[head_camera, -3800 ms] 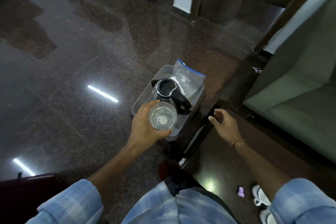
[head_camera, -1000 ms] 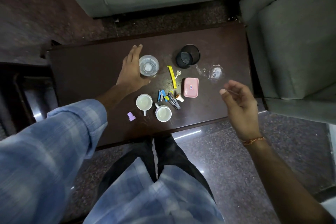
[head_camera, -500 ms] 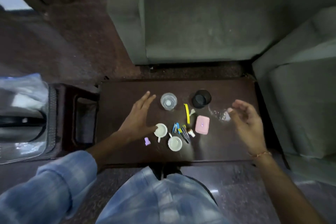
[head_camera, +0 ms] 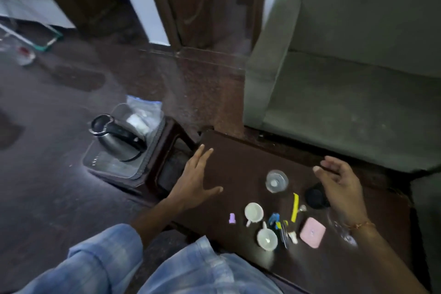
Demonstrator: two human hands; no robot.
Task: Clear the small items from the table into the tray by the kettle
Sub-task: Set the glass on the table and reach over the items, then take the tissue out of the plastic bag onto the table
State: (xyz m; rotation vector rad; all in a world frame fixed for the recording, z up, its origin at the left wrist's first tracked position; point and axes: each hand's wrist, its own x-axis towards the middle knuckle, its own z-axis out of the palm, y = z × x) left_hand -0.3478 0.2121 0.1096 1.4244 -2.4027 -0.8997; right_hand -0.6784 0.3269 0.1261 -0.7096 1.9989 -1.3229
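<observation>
Since half a second ago the left hand (head_camera: pixel 194 182) has slid left from the cups (head_camera: pixel 254 212), fingers spread, empty. Leftmost, the tray (head_camera: pixel 108 163) holds the kettle (head_camera: pixel 114 137). Small items (head_camera: pixel 281 224) lie on the table (head_camera: pixel 238 162). Rightmost, the right hand (head_camera: pixel 340 185) hovers loosely curled, empty.

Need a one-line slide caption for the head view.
Both hands, left and right, open above the dark table of small items; kettle in its tray nearby.

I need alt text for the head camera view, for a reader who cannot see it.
A person's open left hand and right hand hover over a dark table holding two white cups, a glass and a pink case. To its left, a clear tray holds a steel kettle.
</observation>
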